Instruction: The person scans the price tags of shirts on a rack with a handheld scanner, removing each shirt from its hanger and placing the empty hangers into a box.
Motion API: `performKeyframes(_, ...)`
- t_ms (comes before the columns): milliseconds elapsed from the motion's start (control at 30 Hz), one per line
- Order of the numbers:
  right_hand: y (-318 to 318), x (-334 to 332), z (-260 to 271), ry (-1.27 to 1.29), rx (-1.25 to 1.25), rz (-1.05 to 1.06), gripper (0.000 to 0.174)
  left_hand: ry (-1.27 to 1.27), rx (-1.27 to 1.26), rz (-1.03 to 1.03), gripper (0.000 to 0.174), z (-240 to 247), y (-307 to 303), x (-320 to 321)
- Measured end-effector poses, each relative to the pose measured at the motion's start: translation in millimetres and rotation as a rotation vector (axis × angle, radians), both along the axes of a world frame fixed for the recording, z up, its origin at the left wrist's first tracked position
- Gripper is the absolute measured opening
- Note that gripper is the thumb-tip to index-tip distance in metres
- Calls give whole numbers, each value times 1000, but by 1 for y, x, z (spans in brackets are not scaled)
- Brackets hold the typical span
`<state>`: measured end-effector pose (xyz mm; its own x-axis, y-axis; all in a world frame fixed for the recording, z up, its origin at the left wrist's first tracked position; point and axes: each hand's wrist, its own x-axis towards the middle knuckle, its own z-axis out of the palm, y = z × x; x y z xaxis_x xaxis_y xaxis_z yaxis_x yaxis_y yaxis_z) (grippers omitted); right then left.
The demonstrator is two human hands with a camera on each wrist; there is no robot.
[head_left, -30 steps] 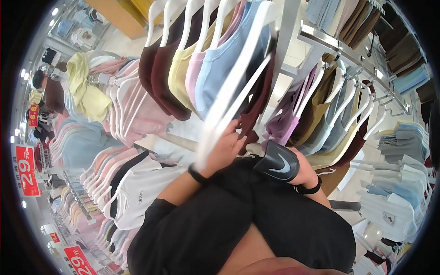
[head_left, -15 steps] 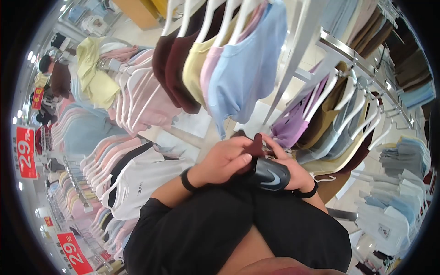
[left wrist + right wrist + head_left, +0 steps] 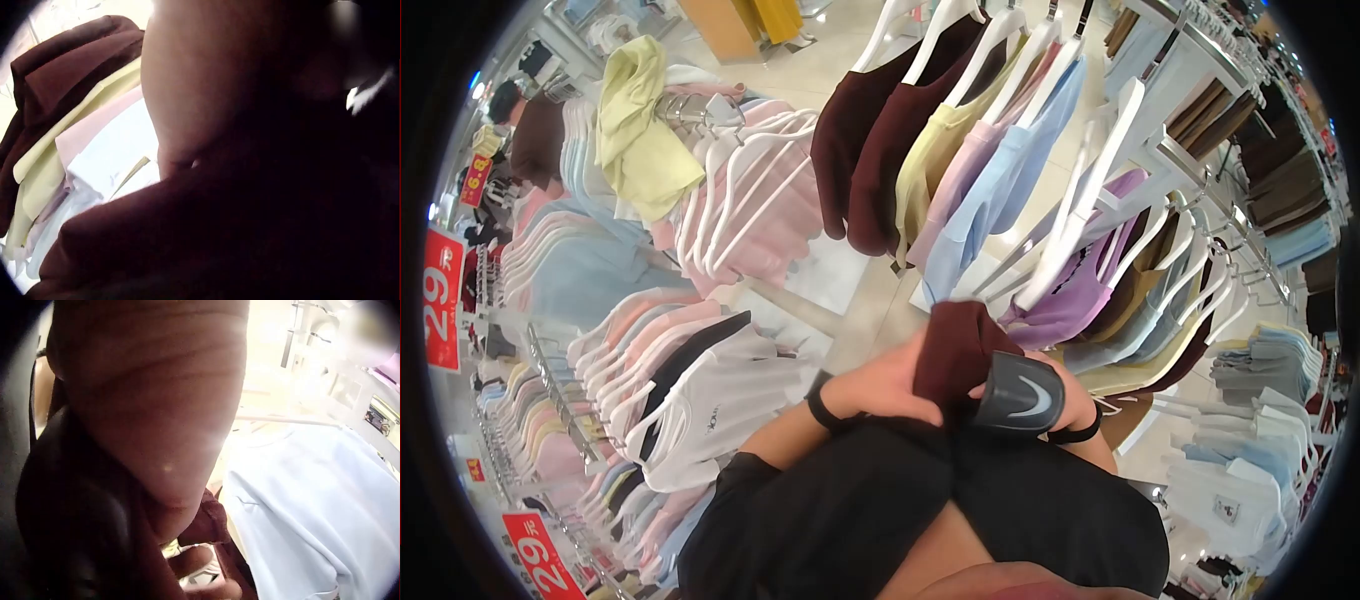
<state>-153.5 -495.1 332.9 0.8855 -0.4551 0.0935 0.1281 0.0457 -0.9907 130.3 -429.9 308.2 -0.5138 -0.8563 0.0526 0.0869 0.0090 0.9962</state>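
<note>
Holds a maroon garment [image 3: 955, 345] bunched up above the black clothing [image 3: 950, 460], between both hands. Pinches the left side of it with the left hand [image 3: 885, 388], thumb in front, fingers hidden behind the cloth. Keeps the right hand [image 3: 1083, 400] close against the other side, mostly behind a dark band [image 3: 1015, 395] with a pale tick mark; cannot tell from the hidden fingers whether pinching or only touching. Wears a black wristband [image 3: 830, 402] on the left wrist and a matching one on the right. Faces a row of hanging clothes just beyond, from left: two dark tops [image 3: 895, 165], a yellow top [image 3: 925, 180], a pink top [image 3: 962, 190] and a blue top [image 3: 990, 190]. Has a purple garment [image 3: 1080, 290] on the rack to the right, a white T-shirt [image 3: 705, 430] to the left, and a lime cloth [image 3: 635, 140] draped farther off. Shows a red price sign [image 3: 445, 300] at the far left.
</note>
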Motion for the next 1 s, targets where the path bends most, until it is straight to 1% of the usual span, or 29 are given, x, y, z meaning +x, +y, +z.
performKeyframes(33, 6, 7, 17, -10, 43, -34, 43, -72, -42, -78, 88, 3, 0, -1)
performKeyframes(67, 11, 10, 24, -19, 36, -39, 43, -124, -195, -147, 69, -2, 2, -2)
performKeyframes(100, 15, 12, 29, -29, 32, -47, 43, -106, -183, -186, 62, -6, 5, -2)
performKeyframes(133, 12, 15, 34, -21, -156, 11, 40, -89, -171, -228, 55, -9, 8, -1)
performKeyframes(167, 20, 15, 34, -45, -74, -47, 40, -75, -158, -275, 48, -10, 8, 1)
performKeyframes(200, 31, 14, 32, -72, 7, -107, 41, -51, -212, -263, 39, -10, 8, 2)
performKeyframes(267, 56, -4, 16, -16, -19, -231, 50, -74, -136, -294, 45, -11, 6, 7)
performKeyframes(333, 82, -16, 11, 21, -42, -406, 60, -165, -71, -378, 46, -17, 3, 9)
performKeyframes(367, 91, -17, 13, -31, -51, -493, 64, -243, -45, -445, 44, -25, 1, 9)
performKeyframes(433, 109, -14, 22, -132, -82, -669, 71, -293, -153, -541, 44, -49, -5, 5)
performKeyframes(467, 113, -11, 27, -85, -105, -758, 77, -262, -283, -570, 46, -62, -7, 3)
performKeyframes(500, 114, -17, 25, -60, -111, -805, 75, -231, -412, -595, 48, -73, -9, 2)
performKeyframes(533, 115, -24, 23, -28, -113, -835, 72, -191, -326, -540, 47, -59, -10, 3)
performKeyframes(600, 113, -37, 20, 17, -104, -856, 67, -122, -158, -420, 45, -2, -9, 5)
performKeyframes(633, 109, -38, 25, -15, -35, -845, 63, 1, -80, -330, 44, 19, -7, 3)
performKeyframes(667, 105, -41, 25, -31, -17, -798, 61, 124, -2, -235, 42, 40, -4, 1)
performKeyframes(733, 96, -50, 25, -62, 12, -690, 57, 350, 154, -99, 44, 98, 2, -3)
performKeyframes(800, 86, -60, 27, -77, 24, -568, 67, 250, -231, 228, 42, 132, -18, -15)
performKeyframes(833, 83, -67, 28, -81, 30, -507, 73, 26, -685, 511, 38, 142, -47, -28)
performKeyframes(867, 83, -75, 28, -81, 28, -488, 69, -218, -1135, 789, 35, 152, -75, -41)
performKeyframes(900, 82, -83, 20, -145, 2, -463, 67, -535, -1349, 980, 32, 164, -78, -50)
performKeyframes(933, 81, -91, 16, -155, -7, -460, 66, -841, -1538, 1226, 30, 175, -81, -58)
performKeyframes(1000, 81, -106, 16, -136, -4, -475, 63, -471, -1333, 990, 28, 197, -88, -57)
